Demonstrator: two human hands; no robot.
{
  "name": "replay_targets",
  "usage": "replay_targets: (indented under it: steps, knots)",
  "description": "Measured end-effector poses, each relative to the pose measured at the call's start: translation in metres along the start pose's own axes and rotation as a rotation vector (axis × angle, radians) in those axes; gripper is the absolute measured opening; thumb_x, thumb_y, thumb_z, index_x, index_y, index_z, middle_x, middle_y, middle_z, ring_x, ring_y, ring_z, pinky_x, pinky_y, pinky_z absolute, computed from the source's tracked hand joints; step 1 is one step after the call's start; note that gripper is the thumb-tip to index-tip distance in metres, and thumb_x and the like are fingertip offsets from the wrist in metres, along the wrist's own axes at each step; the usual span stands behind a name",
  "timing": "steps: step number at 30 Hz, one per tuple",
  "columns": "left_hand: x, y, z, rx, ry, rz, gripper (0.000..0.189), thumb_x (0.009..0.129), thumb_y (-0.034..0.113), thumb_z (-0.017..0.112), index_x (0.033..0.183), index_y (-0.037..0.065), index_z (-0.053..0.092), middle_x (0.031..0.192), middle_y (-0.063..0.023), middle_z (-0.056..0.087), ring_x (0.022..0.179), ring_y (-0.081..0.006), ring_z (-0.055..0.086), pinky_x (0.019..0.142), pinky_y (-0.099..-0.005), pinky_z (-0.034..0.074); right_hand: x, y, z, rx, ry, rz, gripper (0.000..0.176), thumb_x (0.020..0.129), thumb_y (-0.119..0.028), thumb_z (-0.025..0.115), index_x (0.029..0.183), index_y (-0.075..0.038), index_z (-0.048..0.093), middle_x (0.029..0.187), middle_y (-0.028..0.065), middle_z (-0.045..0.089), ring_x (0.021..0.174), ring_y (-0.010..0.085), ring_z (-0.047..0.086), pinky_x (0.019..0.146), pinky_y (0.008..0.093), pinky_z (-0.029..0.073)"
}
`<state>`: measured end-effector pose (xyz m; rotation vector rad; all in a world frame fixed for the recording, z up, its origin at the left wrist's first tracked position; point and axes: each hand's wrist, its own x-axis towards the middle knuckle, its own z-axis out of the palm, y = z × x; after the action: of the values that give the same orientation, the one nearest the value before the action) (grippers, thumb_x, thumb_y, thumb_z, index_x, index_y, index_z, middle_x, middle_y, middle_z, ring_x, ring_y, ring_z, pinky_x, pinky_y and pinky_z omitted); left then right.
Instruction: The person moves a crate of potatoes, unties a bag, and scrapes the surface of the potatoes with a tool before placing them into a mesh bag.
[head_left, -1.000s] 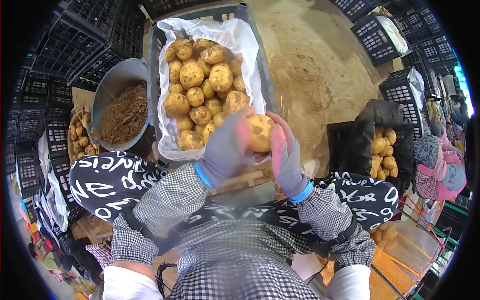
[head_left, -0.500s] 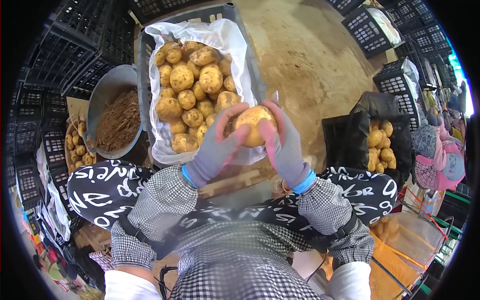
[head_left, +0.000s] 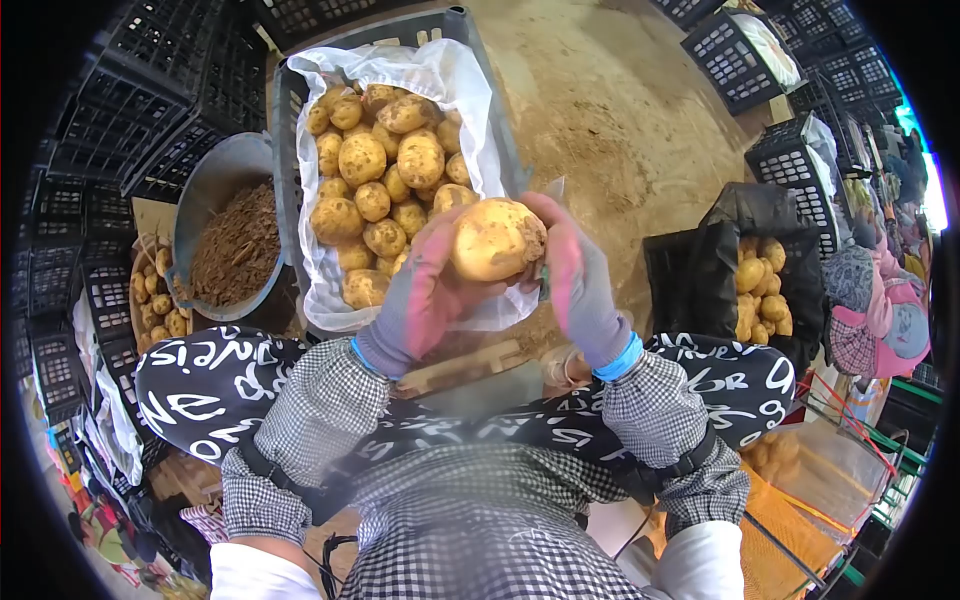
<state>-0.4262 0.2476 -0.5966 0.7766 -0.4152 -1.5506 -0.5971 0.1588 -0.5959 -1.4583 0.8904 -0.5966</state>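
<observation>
Both hands wear grey and pink gloves. The left hand (head_left: 425,295) is curled under one big potato (head_left: 497,238), and the right hand (head_left: 578,285) presses flat on its other side. Both hands are closed tight on it. The potato sits up between the two hands, in front of the chest. It is fat and round, so I think two hands keep it from slipping.

Just past the fingers is a dark crate (head_left: 505,120) with a white bag (head_left: 470,110) inside. The bag likely keeps the heap of potatoes (head_left: 385,170) from rubbing on the hard sides. Out beyond the left hand is a grey bowl (head_left: 215,185) of brown bits. Out beyond the right hand is a black crate (head_left: 690,280) lined with a black bag, and it has more potatoes (head_left: 760,290) inside
</observation>
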Motion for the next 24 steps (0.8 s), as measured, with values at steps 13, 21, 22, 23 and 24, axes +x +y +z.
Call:
replay_targets:
  steps: [13, 21, 22, 23, 24]
  knots:
    - [-0.005, -0.016, 0.004, 0.026, 0.07, -0.109, 0.067, 0.097, 0.044, 0.054, 0.147, 0.008, 0.027, 0.137, -0.0111, 0.045, 0.122, -0.0237, 0.052, 0.095, -0.0402, 0.05, 0.003, 0.015, 0.005, -0.439, 0.106, -0.406, 0.036, 0.097, -0.022, 0.05, 0.123, 0.003, 0.056, 0.108, 0.0181, 0.064, 0.093, 0.0241, 0.065, 0.083, 0.0318, 0.05]
    - [-0.002, -0.02, -0.006, 0.188, 0.139, 0.035, 0.069, 0.092, 0.039, 0.065, 0.143, 0.007, 0.031, 0.134, -0.0115, 0.045, 0.12, -0.0229, 0.052, 0.098, -0.0395, 0.049, 0.009, -0.007, 0.011, -0.184, 0.023, -0.102, 0.043, 0.1, -0.033, 0.05, 0.117, 0.005, 0.059, 0.096, 0.0101, 0.066, 0.079, 0.0105, 0.059, 0.07, 0.0263, 0.049]
    - [-0.002, -0.021, -0.004, 0.179, 0.156, 0.041, 0.07, 0.091, 0.037, 0.067, 0.143, 0.007, 0.031, 0.134, -0.0116, 0.044, 0.12, -0.0229, 0.052, 0.098, -0.0395, 0.049, 0.007, -0.007, 0.016, -0.122, 0.02, -0.053, 0.044, 0.1, -0.034, 0.05, 0.116, 0.005, 0.059, 0.094, 0.0093, 0.066, 0.079, 0.0102, 0.059, 0.07, 0.0266, 0.049]
    - [-0.003, -0.021, -0.002, 0.171, 0.172, 0.047, 0.071, 0.089, 0.036, 0.068, 0.142, 0.007, 0.031, 0.134, -0.0117, 0.044, 0.119, -0.0229, 0.053, 0.098, -0.0394, 0.049, 0.004, -0.007, 0.017, -0.108, 0.029, -0.073, 0.041, 0.099, -0.032, 0.051, 0.115, 0.005, 0.06, 0.093, 0.0101, 0.067, 0.081, 0.0114, 0.06, 0.071, 0.0282, 0.05]
    - [-0.004, -0.019, 0.001, 0.164, 0.188, 0.052, 0.072, 0.088, 0.035, 0.07, 0.142, 0.006, 0.031, 0.134, -0.0119, 0.044, 0.118, -0.0229, 0.053, 0.098, -0.0394, 0.05, 0.002, -0.006, 0.018, -0.093, 0.039, -0.093, 0.038, 0.099, -0.031, 0.053, 0.113, 0.004, 0.061, 0.093, 0.0109, 0.067, 0.083, 0.0127, 0.061, 0.072, 0.0298, 0.051]
